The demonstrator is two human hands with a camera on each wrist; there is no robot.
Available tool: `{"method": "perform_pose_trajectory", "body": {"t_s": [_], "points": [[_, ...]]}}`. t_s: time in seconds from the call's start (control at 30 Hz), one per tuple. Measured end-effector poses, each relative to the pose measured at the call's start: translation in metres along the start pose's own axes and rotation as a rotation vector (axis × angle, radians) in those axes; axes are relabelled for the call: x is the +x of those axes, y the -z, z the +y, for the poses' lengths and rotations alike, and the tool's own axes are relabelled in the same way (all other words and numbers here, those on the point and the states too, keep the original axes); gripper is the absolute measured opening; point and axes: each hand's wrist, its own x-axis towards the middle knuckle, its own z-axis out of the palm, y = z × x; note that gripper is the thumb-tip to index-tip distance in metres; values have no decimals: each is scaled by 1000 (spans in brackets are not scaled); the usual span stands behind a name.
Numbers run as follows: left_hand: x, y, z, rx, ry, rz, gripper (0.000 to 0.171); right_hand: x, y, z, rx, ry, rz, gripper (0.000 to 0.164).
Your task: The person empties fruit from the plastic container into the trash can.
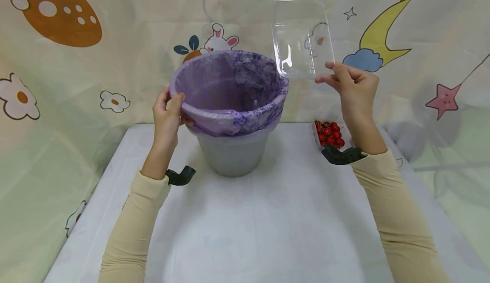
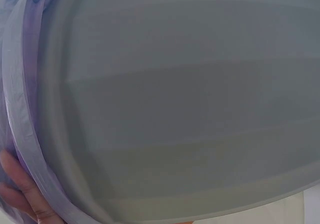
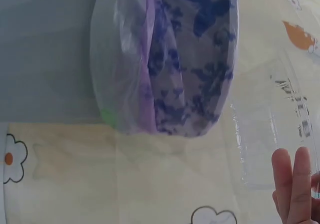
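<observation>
A grey bin (image 1: 234, 153) stands on the table, lined with a purple patterned bin bag (image 1: 214, 123) folded over its rim. My left hand (image 1: 166, 112) grips the bin's left rim through the bag; in the left wrist view its fingers (image 2: 30, 189) lie against the bag's folded edge. Beside the bin's right rim, my right hand (image 1: 354, 83) pinches a clear plastic lid or shallow box (image 1: 302, 40) by its lower right corner, holding it up in the air. In the right wrist view the clear plastic piece (image 3: 257, 144) appears apart from the bag.
Behind my right wrist, a clear punnet of red cherries (image 1: 328, 134) sits at the back right of the table. A white cloth (image 1: 252, 223) covers the table. A printed curtain (image 1: 145, 53) hangs close behind the bin.
</observation>
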Motion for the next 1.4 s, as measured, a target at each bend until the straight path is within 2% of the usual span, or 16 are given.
{"method": "perform_pose_trajectory", "body": {"t_s": [0.1, 0.37, 0.6, 0.83, 0.9, 1.03, 1.13, 1.27, 1.4], "points": [[0, 0, 0, 0, 0, 1, 45, -1, 11, 3, 29, -2, 27, 20], [0, 1, 0, 5, -5, -7, 45, -7, 41, 12, 41, -78, 111, 20], [1, 0, -1, -4, -15, -11, 43, -16, 67, 27, -31, -118, 131, 20], [1, 0, -1, -19, -19, -18, 43, -28, 84, 49, -173, -225, 107, 24], [1, 0, -1, -19, -21, -14, 43, -32, 86, 57, -199, -232, 107, 24], [2, -1, -1, -13, -24, -15, 42, -44, 91, 77, -161, -263, 98, 21], [2, -1, -1, -15, -26, -15, 39, -54, 96, 90, -184, -301, 77, 19], [1, -2, -2, -24, -23, -7, 38, -66, 102, 105, -292, -341, 34, 29], [1, -1, -2, -31, -23, 1, 40, -78, 105, 118, -300, -369, -13, 42]]}}
